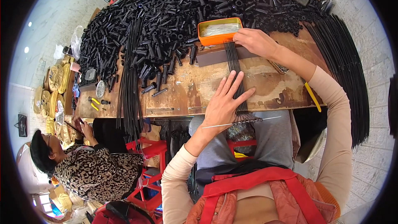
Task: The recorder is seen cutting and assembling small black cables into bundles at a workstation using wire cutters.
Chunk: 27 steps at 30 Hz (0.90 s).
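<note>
A row of thin black rods lies side by side on the wooden table in front of me. My left hand rests flat over their near part, fingers spread. By that wrist, a thin pale metal rod runs crosswise at the rods' near ends, past the table edge. My right hand is at the right corner of an orange box, close to the rods' far ends. Its fingertips are pinched together; what they hold is too small to tell. Inside the box lie many fine silvery wires. Under the rods sits a long dark block.
A large heap of short black tubes covers the table's back. Bundles of long black rods hang over the edge at left and right. Yellow-handled pliers lie at left. A person in patterned clothing sits there.
</note>
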Each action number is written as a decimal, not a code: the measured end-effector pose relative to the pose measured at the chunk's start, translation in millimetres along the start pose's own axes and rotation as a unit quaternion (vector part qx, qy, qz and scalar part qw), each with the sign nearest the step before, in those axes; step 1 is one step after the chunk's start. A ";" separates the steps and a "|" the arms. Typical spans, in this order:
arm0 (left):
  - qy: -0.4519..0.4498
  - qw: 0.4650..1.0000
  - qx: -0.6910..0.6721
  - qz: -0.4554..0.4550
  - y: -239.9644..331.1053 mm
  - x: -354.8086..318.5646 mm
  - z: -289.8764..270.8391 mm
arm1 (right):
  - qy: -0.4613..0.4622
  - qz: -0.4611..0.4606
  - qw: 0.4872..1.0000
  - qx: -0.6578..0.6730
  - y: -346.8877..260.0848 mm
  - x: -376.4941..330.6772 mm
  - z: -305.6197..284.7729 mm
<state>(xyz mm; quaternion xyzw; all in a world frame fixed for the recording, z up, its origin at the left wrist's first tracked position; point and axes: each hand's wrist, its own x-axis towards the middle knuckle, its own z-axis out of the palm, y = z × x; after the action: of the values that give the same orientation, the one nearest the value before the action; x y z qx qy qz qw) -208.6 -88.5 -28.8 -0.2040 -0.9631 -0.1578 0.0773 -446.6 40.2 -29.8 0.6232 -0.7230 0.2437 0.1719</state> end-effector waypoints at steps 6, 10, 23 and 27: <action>-0.004 0.999 0.039 0.000 -0.3 -2.2 0.9 | -0.060 0.068 0.988 -0.126 2.8 -23.0 -18.3; -0.005 0.999 0.045 -0.005 0.0 -4.0 -0.1 | -0.038 0.042 0.992 -0.109 3.7 -15.3 -22.0; 0.035 0.999 -0.006 -0.005 -1.0 -2.9 3.5 | 0.044 -0.007 0.998 -0.050 0.7 25.7 -4.7; 0.042 0.999 0.008 0.007 -0.2 1.0 8.8 | -0.020 0.040 0.991 -0.126 29.1 67.6 11.8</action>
<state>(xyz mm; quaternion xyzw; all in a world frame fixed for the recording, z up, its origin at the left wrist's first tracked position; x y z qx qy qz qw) -210.3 -85.3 -36.9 -0.2035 -0.9587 -0.1581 0.1201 -485.7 -18.7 -6.1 0.5718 -0.7758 0.1444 0.2243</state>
